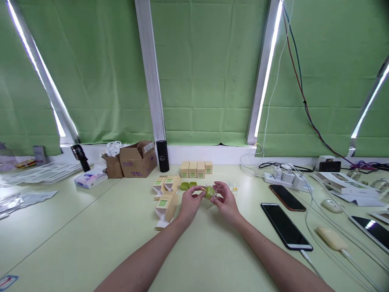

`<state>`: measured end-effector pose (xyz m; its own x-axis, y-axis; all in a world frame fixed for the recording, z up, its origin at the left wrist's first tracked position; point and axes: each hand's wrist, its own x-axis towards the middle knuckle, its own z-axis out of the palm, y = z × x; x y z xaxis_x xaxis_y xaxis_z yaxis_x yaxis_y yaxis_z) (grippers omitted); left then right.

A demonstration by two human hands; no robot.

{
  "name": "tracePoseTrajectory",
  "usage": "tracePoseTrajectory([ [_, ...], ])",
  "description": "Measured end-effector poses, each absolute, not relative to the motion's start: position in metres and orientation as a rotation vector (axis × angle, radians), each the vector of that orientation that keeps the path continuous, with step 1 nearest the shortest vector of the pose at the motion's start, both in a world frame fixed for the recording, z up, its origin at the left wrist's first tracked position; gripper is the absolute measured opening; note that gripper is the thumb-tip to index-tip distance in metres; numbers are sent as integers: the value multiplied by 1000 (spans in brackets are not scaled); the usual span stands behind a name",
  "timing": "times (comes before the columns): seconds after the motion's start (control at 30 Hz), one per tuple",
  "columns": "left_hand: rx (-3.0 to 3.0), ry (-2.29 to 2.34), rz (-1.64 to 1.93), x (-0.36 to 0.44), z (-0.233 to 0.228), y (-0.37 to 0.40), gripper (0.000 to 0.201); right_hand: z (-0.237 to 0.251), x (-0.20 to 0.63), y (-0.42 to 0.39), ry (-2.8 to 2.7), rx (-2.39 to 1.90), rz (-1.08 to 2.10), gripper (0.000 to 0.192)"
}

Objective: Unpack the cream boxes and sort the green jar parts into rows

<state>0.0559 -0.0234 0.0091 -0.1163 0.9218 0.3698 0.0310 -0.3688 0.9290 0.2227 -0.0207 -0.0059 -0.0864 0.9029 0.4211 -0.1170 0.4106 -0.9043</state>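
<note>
A small green cube-shaped piece [209, 192] is between my hands above the table, with something clear on its right side. My left hand [191, 205] pinches it from the left, fingers closed. From the right, my right hand [227, 205] grips the clear side with thumb and fingers. Just behind my left hand sit small green square pieces [184, 186]. Several cardboard boxes with open flaps [166, 206] lie to the left of that hand. Beyond my right fingers stand small clear plastic pieces [234, 186], one with a yellowish spot.
Closed small boxes [193, 169] stand in a row at the back. A black cylinder [162, 156] and a brown carton [138, 160] are back left. To the right lie phones [285, 225], a power strip [287, 181], a mouse [332, 206] and loose white cables.
</note>
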Motion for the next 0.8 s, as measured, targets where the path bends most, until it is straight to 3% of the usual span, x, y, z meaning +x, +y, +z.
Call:
tracePoseTrajectory([
  [0.37, 1607, 1271, 1597, 56, 13, -28, 13, -7, 222, -24, -1517, -754, 1064, 55],
  [0.8, 1798, 1325, 1508, 60, 14, -38, 9, -1, 225, -25, -1691, -824, 782, 55],
])
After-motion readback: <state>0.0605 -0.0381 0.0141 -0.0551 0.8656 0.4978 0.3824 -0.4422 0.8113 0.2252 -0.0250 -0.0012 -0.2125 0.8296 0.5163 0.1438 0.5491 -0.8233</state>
